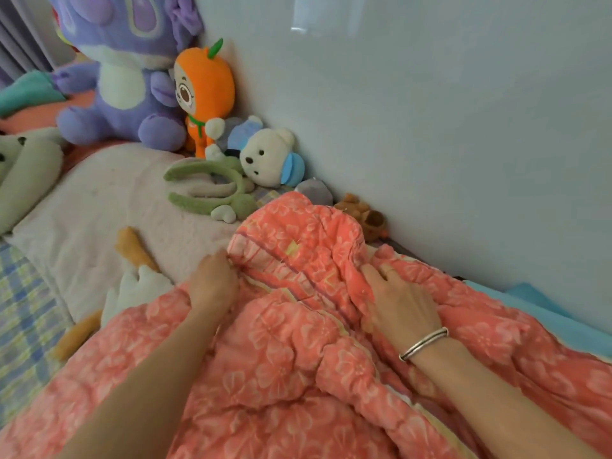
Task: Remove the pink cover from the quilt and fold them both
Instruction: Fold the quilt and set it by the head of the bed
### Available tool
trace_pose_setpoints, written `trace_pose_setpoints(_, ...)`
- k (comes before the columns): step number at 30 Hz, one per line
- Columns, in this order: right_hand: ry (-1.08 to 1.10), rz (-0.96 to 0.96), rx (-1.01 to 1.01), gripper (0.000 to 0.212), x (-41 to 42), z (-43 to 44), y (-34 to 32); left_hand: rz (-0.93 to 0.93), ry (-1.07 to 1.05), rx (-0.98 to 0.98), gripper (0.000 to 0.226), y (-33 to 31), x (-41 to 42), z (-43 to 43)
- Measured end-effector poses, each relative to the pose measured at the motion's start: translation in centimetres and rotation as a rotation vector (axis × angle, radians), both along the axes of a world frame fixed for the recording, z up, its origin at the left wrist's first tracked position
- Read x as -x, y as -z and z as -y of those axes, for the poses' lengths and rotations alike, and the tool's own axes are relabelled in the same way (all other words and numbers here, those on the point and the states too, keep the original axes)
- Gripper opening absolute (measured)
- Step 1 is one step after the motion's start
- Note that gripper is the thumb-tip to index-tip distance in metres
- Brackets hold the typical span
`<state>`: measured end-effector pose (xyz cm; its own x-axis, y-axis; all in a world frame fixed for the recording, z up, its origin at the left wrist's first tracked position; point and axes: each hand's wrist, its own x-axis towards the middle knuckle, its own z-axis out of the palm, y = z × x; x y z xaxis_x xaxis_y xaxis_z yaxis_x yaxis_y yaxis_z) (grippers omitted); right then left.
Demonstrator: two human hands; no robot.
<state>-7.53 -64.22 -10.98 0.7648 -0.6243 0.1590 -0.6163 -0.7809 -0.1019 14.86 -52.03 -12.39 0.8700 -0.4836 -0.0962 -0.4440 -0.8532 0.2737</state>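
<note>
Pink floral fabric cover (298, 359), padded and rumpled, fills the lower frame. Left hand (213, 281), centre left: fingers curled under, pinching the cover's gathered hem. Right hand (402, 301), centre right, silver bangle (424, 343) at the wrist: fingers near straight, pressing flat into the folds, clasping nothing as far as shows; thumb hidden. Between the hands a puffed corner of cover rises toward the pale grey wall (447, 127). Quilt not seen apart; the bulk suggests it sits inside. Judgement: removal barely begun; stripping and both folds are left. Upper left: large purple plush toy (116, 77), orange plush doll (205, 91), white plush bear (265, 157).
</note>
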Motion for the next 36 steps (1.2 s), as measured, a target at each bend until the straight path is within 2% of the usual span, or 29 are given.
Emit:
trace_pose_setpoints(3,0.200,0.257,0.176,0.032,-0.5,3.3,-3.1,0.197,-0.128,0.359,0.033,-4.9,-2.0,2.3)
trace_pose_setpoints(4,0.274,0.253,0.187,0.030,-0.5,4.6,-3.9,0.213,-0.207,0.423,0.036,-6.4,-3.4,2.9)
trace_pose_setpoints(5,0.325,0.147,0.089,0.036,-0.5,5.8,-4.2,0.175,-0.248,0.469,0.037,-7.3,-4.7,3.3)
trace_pose_setpoints(6,0.361,0.012,-0.114,0.049,-0.4,7.0,-3.7,0.106,-0.224,0.505,0.036,-7.5,-5.3,3.6)
trace_pose_setpoints(8,0.395,-0.209,-0.606,0.078,0.1,7.6,-2.8,-0.015,-0.035,0.502,0.043,-7.5,-3.2,3.7)
trace_pose_setpoints(9,0.377,-0.245,-0.735,0.086,0.4,7.5,-2.3,-0.029,0.058,0.472,0.045,-6.8,-0.9,3.5)
trace_pose_setpoints(10,0.333,-0.284,-0.794,0.085,0.8,7.7,-1.7,-0.046,0.151,0.438,0.046,-6.1,1.9,3.2)
trace_pose_setpoints(12,0.296,-0.362,-0.840,0.063,1.3,8.1,-1.8,-0.103,0.350,0.279,0.053,-4.8,9.2,1.5)
trace_pose_setpoints(14,0.321,-0.414,-0.835,0.045,1.4,8.3,-3.2,-0.129,0.608,0.022,0.065,-2.8,15.7,-0.8)
trace_pose_setpoints(16,0.329,-0.450,-0.808,0.048,1.5,8.5,-4.5,-0.226,0.729,-0.216,0.073,-0.9,19.0,-1.5)
trace_pose_setpoints(18,0.310,-0.479,-0.800,0.056,1.4,8.2,-5.4,-0.198,0.799,-0.279,0.090,1.4,19.8,-1.0)
trace_pose_setpoints(20,0.272,-0.543,-0.829,0.059,1.6,7.6,-5.9,-0.377,0.735,-0.398,0.084,1.5,19.6,-0.1)
trace_pose_setpoints(23,0.273,-0.597,-0.955,0.069,2.9,6.8,-5.9,-0.364,0.659,-0.368,0.060,0.4,20.3,0.7)
trace_pose_setpoints(24,0.264,-0.596,-0.937,0.073,3.2,6.4,-5.8,-0.370,0.641,-0.331,0.057,-0.2,20.4,0.7)
trace_pose_setpoints(26,0.251,-0.547,-0.772,0.083,3.7,5.6,-5.6,-0.419,0.599,-0.209,0.052,-0.9,20.6,0.8)
trace_pose_setpoints(27,0.250,-0.501,-0.724,0.087,3.8,5.1,-5.5,-0.539,0.536,-0.068,0.048,-1.5,20.9,0.8)
trace_pose_setpoints(29,0.245,-0.415,-0.700,0.085,3.9,3.7,-5.7,-0.972,0.288,0.232,0.044,-3.6,21.6,0.8)
trace_pose_setpoints(31,0.202,-0.387,-0.692,0.061,3.6,1.5,-6.8,-1.332,0.028,0.462,0.057,-4.6,22.1,0.4)
trace_pose_setpoints(33,0.127,-0.323,-0.689,0.035,2.9,-1.0,-8.4,-1.488,-0.169,0.577,0.084,-5.4,22.2,-0.6)
trace_pose_setpoints(34,0.083,-0.295,-0.670,0.035,2.5,-2.4,-9.5,-1.518,-0.226,0.647,0.095,-5.7,21.9,-1.3)
trace_pose_setpoints(36,-0.014,-0.259,-0.645,0.057,1.8,-5.3,-12.0,-1.580,-0.303,0.772,0.095,-5.9,21.3,-3.0)
